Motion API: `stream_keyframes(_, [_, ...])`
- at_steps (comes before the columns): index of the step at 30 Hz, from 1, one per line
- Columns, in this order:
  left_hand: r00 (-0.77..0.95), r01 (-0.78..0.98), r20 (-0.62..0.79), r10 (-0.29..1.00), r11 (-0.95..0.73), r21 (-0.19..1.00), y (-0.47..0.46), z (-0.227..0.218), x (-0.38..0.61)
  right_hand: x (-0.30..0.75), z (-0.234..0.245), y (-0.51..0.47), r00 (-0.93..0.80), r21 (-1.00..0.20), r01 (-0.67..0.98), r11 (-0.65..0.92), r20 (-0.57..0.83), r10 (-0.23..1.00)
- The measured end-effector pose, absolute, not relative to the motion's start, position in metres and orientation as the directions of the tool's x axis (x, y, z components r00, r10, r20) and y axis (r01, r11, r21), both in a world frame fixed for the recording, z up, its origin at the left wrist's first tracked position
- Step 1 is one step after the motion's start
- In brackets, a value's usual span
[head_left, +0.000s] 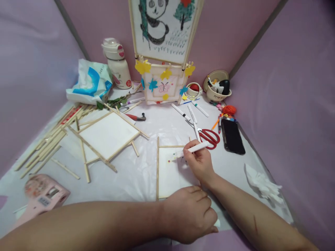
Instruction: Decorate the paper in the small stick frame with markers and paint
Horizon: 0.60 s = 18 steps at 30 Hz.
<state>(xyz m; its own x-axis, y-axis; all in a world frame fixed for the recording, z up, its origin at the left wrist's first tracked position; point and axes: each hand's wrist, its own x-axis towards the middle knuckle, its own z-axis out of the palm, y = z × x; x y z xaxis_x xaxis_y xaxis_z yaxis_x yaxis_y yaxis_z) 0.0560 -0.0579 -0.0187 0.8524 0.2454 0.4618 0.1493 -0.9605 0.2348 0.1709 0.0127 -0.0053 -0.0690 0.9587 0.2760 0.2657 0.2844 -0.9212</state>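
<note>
My right hand (199, 161) pinches a white marker pen (192, 149), its tip touching a small white paper panel (171, 174) framed by wooden sticks, where a few coloured dots show. My left hand (191, 213) lies curled on the near edge of that panel, fingers folded under, pressing it down. Whether anything is in the left hand cannot be made out.
Red scissors (210, 137), a black phone (232, 136) and loose markers (188, 113) lie beyond the panel. A larger stick-framed panel (107, 136) and a stick pile (49, 139) are left, a pink glue gun (42, 197) near left. Paper lantern (164, 45), bottle (117, 64), tissue pack (90, 82), bowl (218, 89) behind.
</note>
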Motion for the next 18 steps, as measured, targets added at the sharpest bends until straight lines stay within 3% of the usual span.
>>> stream_keyframes(14, [0.911,0.139,0.365,0.191,-0.977,0.163,-0.059,-0.012,0.056,0.177,-0.005,0.021,0.016,-0.924,0.208,0.321,0.332,0.943])
stream_keyframes(18, [0.910,0.141,0.369,0.189,-0.978,0.154,-0.060,-0.010,0.055,0.186,0.010,0.015,0.045,-0.966,0.098,0.239,0.245,0.969])
